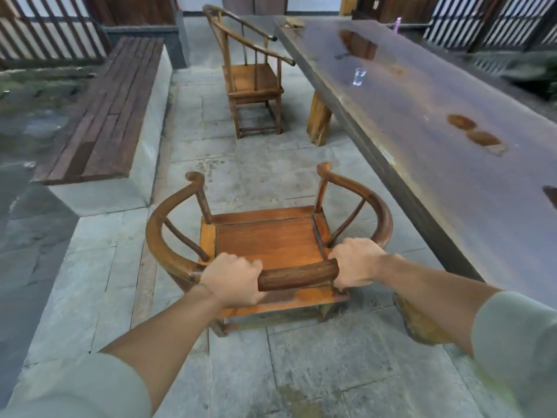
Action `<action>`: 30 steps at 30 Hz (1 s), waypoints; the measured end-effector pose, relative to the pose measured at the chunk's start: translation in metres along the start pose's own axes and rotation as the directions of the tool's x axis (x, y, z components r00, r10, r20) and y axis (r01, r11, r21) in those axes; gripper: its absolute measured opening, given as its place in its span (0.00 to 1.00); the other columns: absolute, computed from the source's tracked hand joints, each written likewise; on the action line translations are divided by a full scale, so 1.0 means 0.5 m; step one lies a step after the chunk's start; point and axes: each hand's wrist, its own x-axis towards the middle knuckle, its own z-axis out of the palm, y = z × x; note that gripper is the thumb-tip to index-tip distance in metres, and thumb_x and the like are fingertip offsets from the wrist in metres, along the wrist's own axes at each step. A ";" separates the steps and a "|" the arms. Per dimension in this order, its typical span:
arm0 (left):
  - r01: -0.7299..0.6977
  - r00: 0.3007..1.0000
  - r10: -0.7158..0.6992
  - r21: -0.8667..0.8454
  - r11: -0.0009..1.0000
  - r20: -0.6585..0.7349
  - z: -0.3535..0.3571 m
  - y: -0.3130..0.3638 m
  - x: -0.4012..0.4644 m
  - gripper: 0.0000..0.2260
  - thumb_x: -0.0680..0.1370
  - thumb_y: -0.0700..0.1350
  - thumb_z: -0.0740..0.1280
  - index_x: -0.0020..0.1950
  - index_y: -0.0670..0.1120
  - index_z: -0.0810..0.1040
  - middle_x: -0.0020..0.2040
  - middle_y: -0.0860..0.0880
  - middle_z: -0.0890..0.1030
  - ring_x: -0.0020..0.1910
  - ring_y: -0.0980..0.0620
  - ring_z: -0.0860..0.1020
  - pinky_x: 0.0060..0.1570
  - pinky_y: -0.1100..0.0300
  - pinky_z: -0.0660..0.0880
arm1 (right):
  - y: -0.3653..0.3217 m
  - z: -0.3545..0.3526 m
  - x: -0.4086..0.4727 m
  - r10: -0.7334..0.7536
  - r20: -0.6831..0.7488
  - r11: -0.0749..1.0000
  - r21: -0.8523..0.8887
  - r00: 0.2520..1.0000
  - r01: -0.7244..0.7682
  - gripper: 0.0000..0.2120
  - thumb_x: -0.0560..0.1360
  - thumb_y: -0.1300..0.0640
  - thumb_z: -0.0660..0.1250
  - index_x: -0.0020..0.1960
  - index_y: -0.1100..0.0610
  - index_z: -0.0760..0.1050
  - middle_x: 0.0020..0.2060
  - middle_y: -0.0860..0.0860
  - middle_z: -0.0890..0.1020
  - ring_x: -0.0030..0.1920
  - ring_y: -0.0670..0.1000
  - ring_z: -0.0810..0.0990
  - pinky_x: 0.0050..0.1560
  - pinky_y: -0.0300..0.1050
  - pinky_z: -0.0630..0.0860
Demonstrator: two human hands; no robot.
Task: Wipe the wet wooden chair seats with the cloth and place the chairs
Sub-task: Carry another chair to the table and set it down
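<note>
Beside the long dark slab table [422,122], both hands [232,280] [355,262] grip the chair's [271,239] curved, glossy wooden back rail.

Stone floor and long wooden table

Two wooden chairs [268,236] [253,79] stand on the paved floor [211,164]; a glass [359,76] stands on the table [437,95].

A covered courtyard terrace, perhaps a teahouse. Stone paving [265,357], a long slab table [437,122], a slatted bench [105,116], horseshoe-back chairs [253,79] and lattice screens [45,28] show it.
</note>
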 end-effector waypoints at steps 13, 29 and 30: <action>-0.361 0.931 0.363 0.049 0.931 -0.037 0.028 -0.388 -0.034 0.22 0.72 0.70 0.53 0.40 0.50 0.65 0.35 0.49 0.80 0.34 0.42 0.80 0.33 0.54 0.65 | -0.341 -0.028 0.089 0.331 -0.046 0.933 0.168 0.943 -0.319 0.19 0.61 0.38 0.61 0.40 0.50 0.80 0.33 0.46 0.78 0.33 0.51 0.78 0.35 0.44 0.76; -0.662 0.717 0.676 0.141 0.736 -0.169 0.017 -0.702 0.117 0.22 0.72 0.67 0.64 0.35 0.50 0.72 0.28 0.50 0.79 0.25 0.45 0.78 0.25 0.59 0.65 | -0.501 -0.149 0.292 0.540 -0.105 0.813 0.323 0.835 -0.485 0.19 0.61 0.39 0.56 0.34 0.52 0.77 0.27 0.46 0.75 0.28 0.51 0.75 0.32 0.43 0.71; -0.679 0.698 0.693 0.142 0.720 -0.180 0.022 -0.717 0.119 0.22 0.72 0.67 0.66 0.34 0.49 0.71 0.26 0.51 0.77 0.23 0.46 0.77 0.23 0.60 0.65 | -0.517 -0.154 0.299 0.557 -0.099 0.798 0.339 0.825 -0.498 0.22 0.60 0.37 0.54 0.36 0.52 0.77 0.28 0.46 0.75 0.29 0.51 0.76 0.34 0.44 0.73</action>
